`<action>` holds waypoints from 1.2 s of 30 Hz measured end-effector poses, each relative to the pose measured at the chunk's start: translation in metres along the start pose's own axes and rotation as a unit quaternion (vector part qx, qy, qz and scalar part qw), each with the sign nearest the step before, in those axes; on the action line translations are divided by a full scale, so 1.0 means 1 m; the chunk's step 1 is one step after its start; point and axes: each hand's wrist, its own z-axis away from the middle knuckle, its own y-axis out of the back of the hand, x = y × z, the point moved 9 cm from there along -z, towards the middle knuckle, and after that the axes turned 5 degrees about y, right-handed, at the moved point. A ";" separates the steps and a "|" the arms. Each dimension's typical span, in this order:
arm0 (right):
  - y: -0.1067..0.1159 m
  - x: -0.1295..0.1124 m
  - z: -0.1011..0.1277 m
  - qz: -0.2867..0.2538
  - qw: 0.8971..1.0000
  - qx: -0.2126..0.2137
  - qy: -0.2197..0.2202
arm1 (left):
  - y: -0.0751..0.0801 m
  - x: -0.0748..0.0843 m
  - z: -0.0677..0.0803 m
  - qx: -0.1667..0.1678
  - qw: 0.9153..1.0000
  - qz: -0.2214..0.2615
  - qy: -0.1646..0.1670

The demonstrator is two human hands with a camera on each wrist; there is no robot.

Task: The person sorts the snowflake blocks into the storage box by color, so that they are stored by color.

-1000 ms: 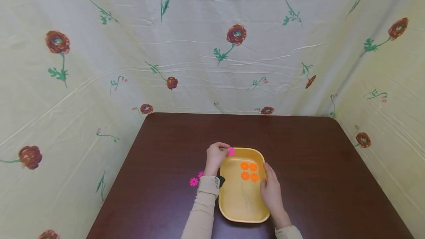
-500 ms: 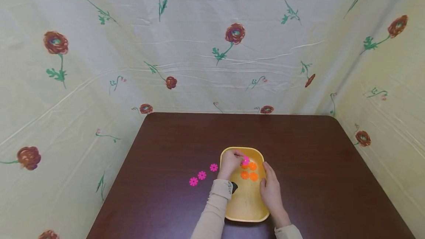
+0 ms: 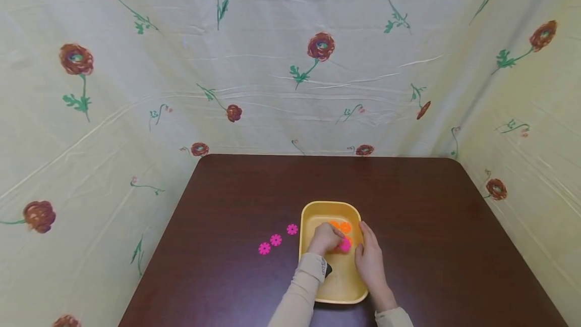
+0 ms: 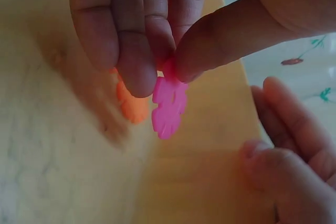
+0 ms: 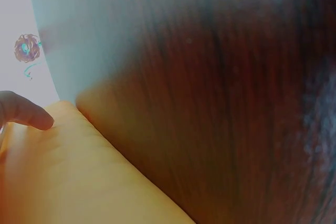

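My left hand (image 3: 326, 238) hovers inside a yellow tray (image 3: 313, 213) and pinches a pink flower-shaped piece (image 3: 344, 244) between thumb and fingers. The left wrist view shows that pink piece (image 4: 169, 106) hanging from the fingertips, just above an orange piece (image 4: 132, 106) on the tray floor. Orange flower pieces (image 3: 341, 226) lie in the tray's far half, partly hidden by the hand. My right hand (image 3: 369, 256) rests on the tray's right rim, fingers nearly straight; one fingertip (image 5: 29, 116) shows above the yellow tray wall (image 5: 79, 177) in the right wrist view.
Three pink flower pieces (image 3: 276, 239) lie in a slanted row on the dark brown table (image 3: 227, 201), just left of the tray. A cream cloth with red flowers (image 3: 290, 64) walls in the table at the back and both sides.
My left hand has carried the pink piece from the tray's far left corner into the tray and back toward me, down over the orange pieces. The right hand has stayed on the rim.
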 end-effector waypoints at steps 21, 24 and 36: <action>-0.001 0.003 0.000 0.001 1.000 -0.013 -0.019 | -0.011 0.004 0.014 0.058 0.992 -0.107 -0.017; -0.001 0.002 0.000 0.002 1.000 -0.010 -0.015 | -0.010 0.006 0.018 0.070 0.991 -0.116 -0.020; -0.001 0.003 0.000 0.000 1.000 -0.014 -0.021 | -0.011 0.007 0.020 0.082 0.987 -0.138 -0.019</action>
